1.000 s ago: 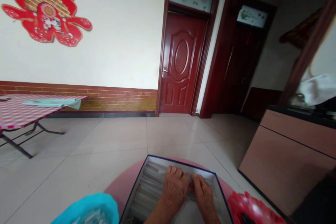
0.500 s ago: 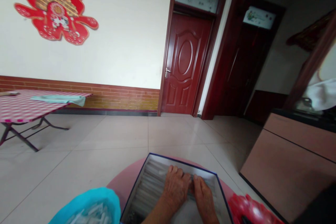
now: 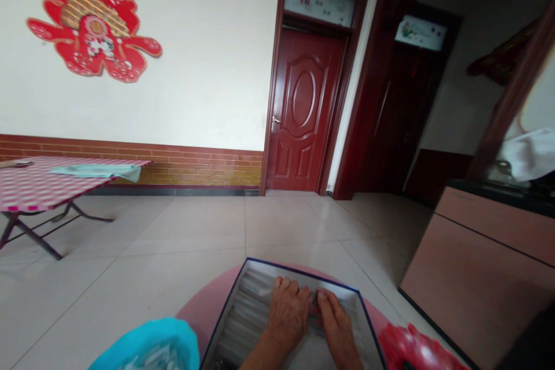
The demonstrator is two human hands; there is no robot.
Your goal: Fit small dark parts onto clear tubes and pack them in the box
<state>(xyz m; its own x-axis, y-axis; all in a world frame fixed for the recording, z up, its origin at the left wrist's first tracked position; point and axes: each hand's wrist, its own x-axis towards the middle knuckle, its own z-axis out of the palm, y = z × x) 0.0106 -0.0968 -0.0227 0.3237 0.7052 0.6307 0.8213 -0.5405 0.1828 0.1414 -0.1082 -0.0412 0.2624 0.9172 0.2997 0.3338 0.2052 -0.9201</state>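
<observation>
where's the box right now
The box is at bottom centre in the head view, on a pink surface beneath the left hand and right hand, between the blue container, left, and red plastic, right.

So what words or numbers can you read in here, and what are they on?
I can't read any for sure.
Red decoration: white, character-like shapes in its upper part, too blurred to read.
Glass panel over the red door: small dark marks, maybe writing, too small to read.
Glass panel over the dark door: a few small marks, too blurred.
Box: no lettering I can see.
</observation>
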